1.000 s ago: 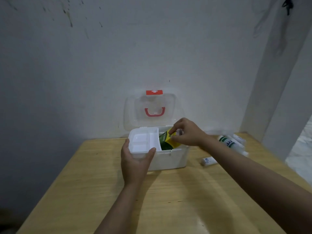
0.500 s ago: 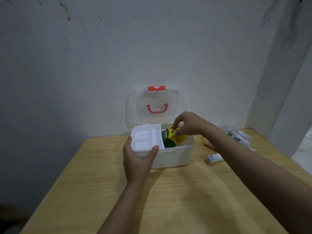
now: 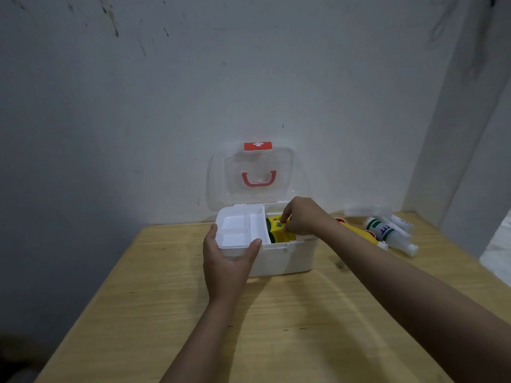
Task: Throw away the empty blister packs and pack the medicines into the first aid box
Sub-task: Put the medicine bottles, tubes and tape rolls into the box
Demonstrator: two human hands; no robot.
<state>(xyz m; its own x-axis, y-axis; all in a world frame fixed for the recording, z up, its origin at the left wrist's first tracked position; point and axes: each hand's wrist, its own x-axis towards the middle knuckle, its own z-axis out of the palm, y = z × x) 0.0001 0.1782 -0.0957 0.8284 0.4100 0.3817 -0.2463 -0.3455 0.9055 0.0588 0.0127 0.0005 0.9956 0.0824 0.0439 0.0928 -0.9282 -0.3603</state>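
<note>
Wooden table point(image 3: 276, 327) | our left hand point(image 3: 226, 266) grips tray point(image 3: 237, 230) | right hand point(image 3: 304, 217) pinches yellow packet point(image 3: 279, 229) into first aid box point(image 3: 290, 258) | risk: packet jams under tray; tubes point(image 3: 387, 230) at 3 o'clock may roll

The first aid box point(image 3: 287, 258) sits on the table point(image 3: 276, 327) against the wall point(image 3: 193, 106), tubes point(image 3: 387, 230) lying to its right.

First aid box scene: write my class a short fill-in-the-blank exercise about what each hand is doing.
1. The lid of the first aid box is ____.
2. The left hand grips the white ____.
3. The right hand pushes a ____ packet into the box.
4. The tubes lie on the ____.

Answers: open; tray; yellow; table
</note>
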